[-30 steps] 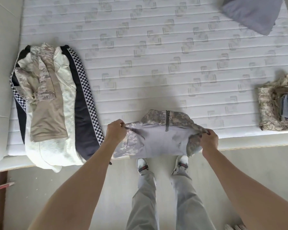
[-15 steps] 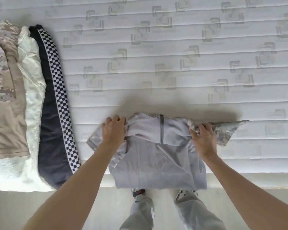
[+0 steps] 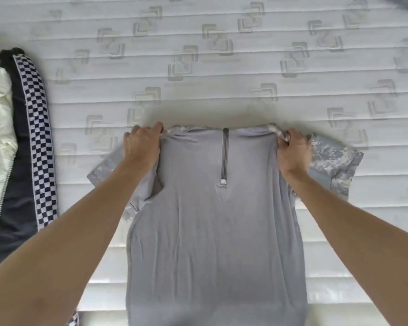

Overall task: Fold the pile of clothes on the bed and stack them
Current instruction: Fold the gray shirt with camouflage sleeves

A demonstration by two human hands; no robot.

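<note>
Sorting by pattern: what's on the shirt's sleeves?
Grey digital camouflage on the sleeves; the shirt body is plain grey. Head view.

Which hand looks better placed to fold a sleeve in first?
Probably the right hand: the camouflage sleeve lies spread just beside it, while the left hand's sleeve is mostly hidden under the forearm.

Mattress (image 3: pixel 222 67) bare beyond shirt (image 3: pixel 217 231); clothes stack (image 3: pixel 21 149) blocks left edge.
</note>
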